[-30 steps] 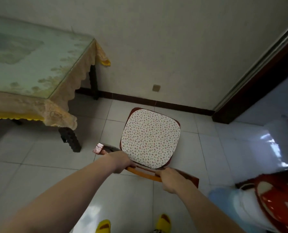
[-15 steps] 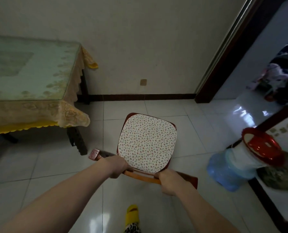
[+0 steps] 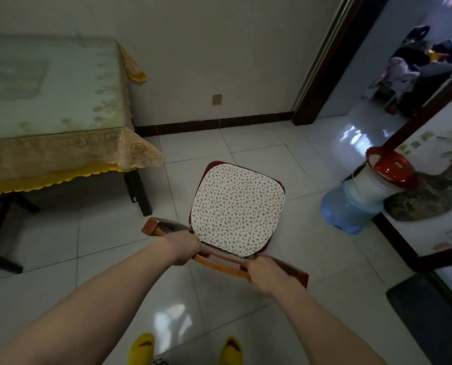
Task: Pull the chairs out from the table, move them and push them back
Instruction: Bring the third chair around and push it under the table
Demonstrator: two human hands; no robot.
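Note:
A wooden chair point(image 3: 221, 260) with a white, red-speckled seat cushion point(image 3: 236, 208) stands on the tiled floor, out in the room to the right of the table point(image 3: 51, 106). Both my hands hold its curved backrest rail from behind. My left hand point(image 3: 184, 246) grips the rail's left part. My right hand point(image 3: 265, 276) grips the right part. The table has a glass top over a lace cloth with a yellow fringe, and its near right leg point(image 3: 139, 193) is about one tile left of the chair.
A stack of plastic stools point(image 3: 362, 196), blue, white and red, stands to the right of the chair by a dark-framed doorway point(image 3: 322, 75). A wall runs behind the chair. A dark mat point(image 3: 427, 312) lies at the right. My yellow slippers point(image 3: 142, 349) show at the bottom.
The view has swung right and the chair with it: the table now lies further left, and the doorway and stool stack have come fully into sight. Both hands keep their hold on the backrest.

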